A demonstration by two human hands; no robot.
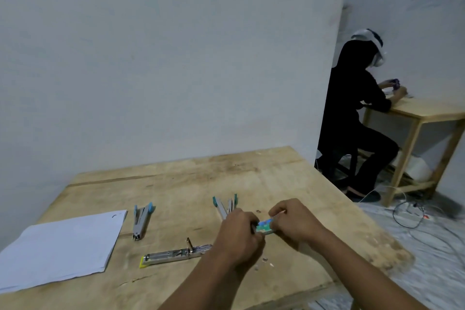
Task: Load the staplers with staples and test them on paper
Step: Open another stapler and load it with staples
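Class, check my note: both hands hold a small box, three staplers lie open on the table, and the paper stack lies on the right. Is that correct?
Not quite. The head view shows the paper stack on the left of the table, not the right. The rest holds: left hand and right hand hold the small box; the blue stapler, teal stapler and yellow stapler lie open.

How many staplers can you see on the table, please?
3: a blue stapler right of the paper, a yellow-tipped stapler nearer the front edge, a teal stapler behind the left hand. Others may be hidden.
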